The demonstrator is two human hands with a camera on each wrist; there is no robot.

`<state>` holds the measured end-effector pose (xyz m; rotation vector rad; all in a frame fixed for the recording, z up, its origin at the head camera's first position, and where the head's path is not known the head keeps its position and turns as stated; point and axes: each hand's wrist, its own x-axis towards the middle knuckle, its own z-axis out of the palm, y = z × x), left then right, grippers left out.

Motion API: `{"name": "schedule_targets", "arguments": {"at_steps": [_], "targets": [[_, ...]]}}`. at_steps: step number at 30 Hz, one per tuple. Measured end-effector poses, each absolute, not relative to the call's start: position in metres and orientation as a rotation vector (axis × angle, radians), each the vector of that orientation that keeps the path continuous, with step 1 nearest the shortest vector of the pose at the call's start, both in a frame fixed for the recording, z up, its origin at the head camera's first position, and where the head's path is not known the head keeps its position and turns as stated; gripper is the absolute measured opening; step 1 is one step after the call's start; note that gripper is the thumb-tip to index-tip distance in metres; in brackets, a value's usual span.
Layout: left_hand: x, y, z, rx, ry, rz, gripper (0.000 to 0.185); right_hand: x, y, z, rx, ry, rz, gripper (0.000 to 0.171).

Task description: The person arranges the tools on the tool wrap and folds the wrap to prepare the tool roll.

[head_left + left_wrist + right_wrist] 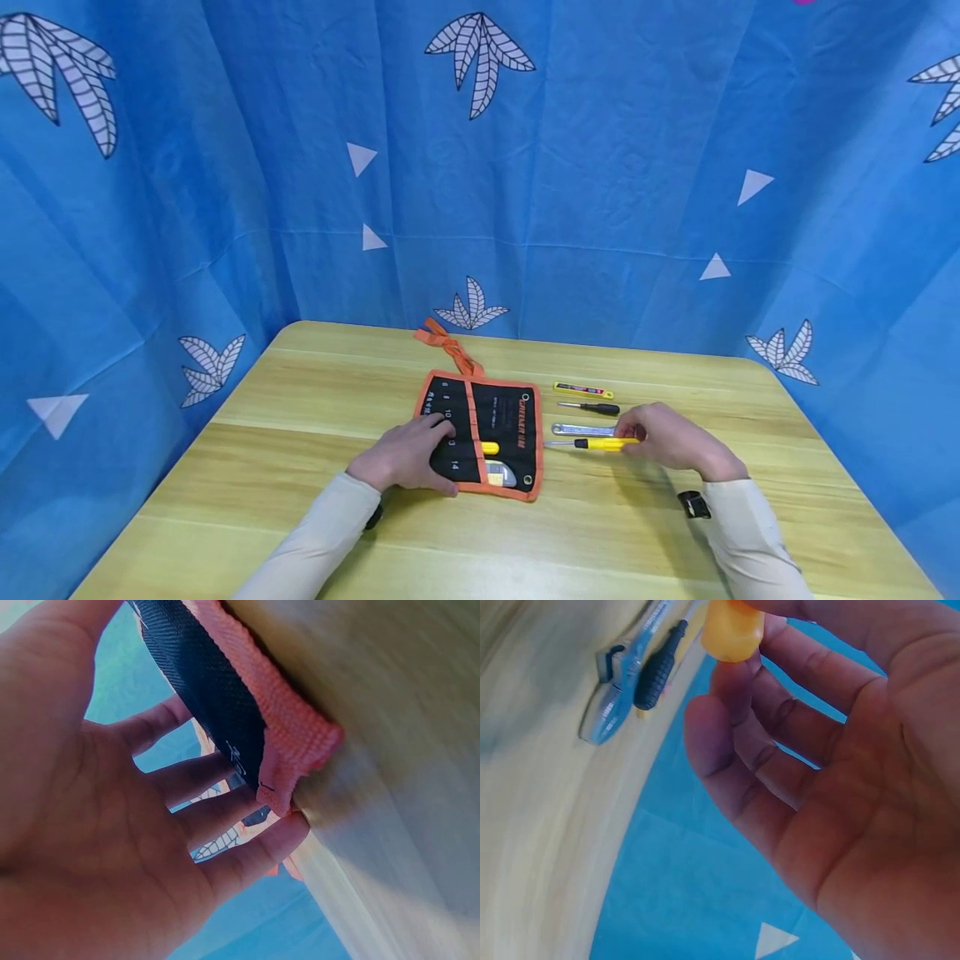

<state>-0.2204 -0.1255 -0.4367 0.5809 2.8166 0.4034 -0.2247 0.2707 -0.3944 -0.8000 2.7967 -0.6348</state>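
Item 1, nearest you: your left hand [408,454] lies flat, fingers straight and slightly spread, on the left half of the black fabric tool roll with orange edging [517,417]. The left wrist view shows those fingers [225,817] beside the roll's orange corner [300,742]; it likely pins the cloth so it does not slide

Item 2: your right hand [667,437] grasps the yellow-handled screwdriver [596,444] by the butt of its handle, fingers curled around the yellow end [731,630]. The tool lies just right of the roll, low over or on the pale wooden table [300,517], metal tip pointing toward the roll. Whether it is lifted clear of the wood cannot be told

Item 3: pockets in the roll's near edge hold a yellow handle end [490,448] and a silver-grey tool [501,475]

Item 4: beyond the screwdriver, a silver adjustable wrench [581,430], just beside it

Item 5: a black-handled small screwdriver [592,408], parallel, laid in the same row

Item 6: a yellow utility knife [582,390], farthest of the row

Item 7: the roll's orange tie straps [448,343], trailing away from its far edge

Item 8: blue leaf-print cloth backdrop [600,167] enclosing the table
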Motion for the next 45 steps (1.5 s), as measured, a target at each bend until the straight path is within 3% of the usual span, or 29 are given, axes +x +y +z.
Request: {"name": "schedule_targets", "arguments": {"at_steps": [45], "targets": [[-0.221, -0.125, -0.437, 0.586, 2.816, 0.399, 0.084, -0.254, 0.201, -0.419, -0.866, 2.847, -0.598, 0.008]]}}
